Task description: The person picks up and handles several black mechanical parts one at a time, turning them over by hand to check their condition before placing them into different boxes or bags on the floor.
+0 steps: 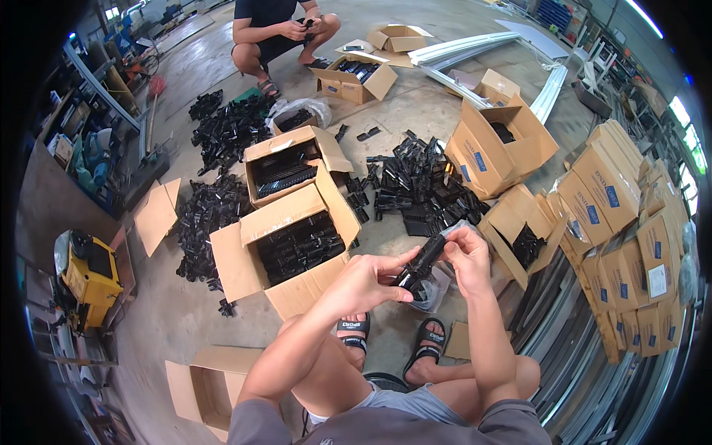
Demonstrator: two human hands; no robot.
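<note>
In front of my knees I hold a stack of black plastic parts (pixel 421 261), long and ribbed, tilted up to the right. My left hand (pixel 369 280) is closed round its lower end, thumb below and fingers behind. At the upper end my right hand (pixel 470 261) pinches with thumb and fingertips. Just behind and below it lies a clear plastic bag (pixel 429 298); its contents are hard to make out. An open cardboard box (pixel 276 219) stands left of my hands, filled with rows of similar black parts (pixel 300 248). Beyond my hands is a loose heap of black parts (pixel 415 182).
Open boxes (pixel 530 133) stand to the right, beside stacked closed cartons (pixel 599 189) and long metal profiles (pixel 567 348). Another heap (pixel 211 222) lies left. An open box (pixel 211 393) sits at lower left, a yellow machine (pixel 95 278) farther left. A co-worker (pixel 278 33) squats at the back.
</note>
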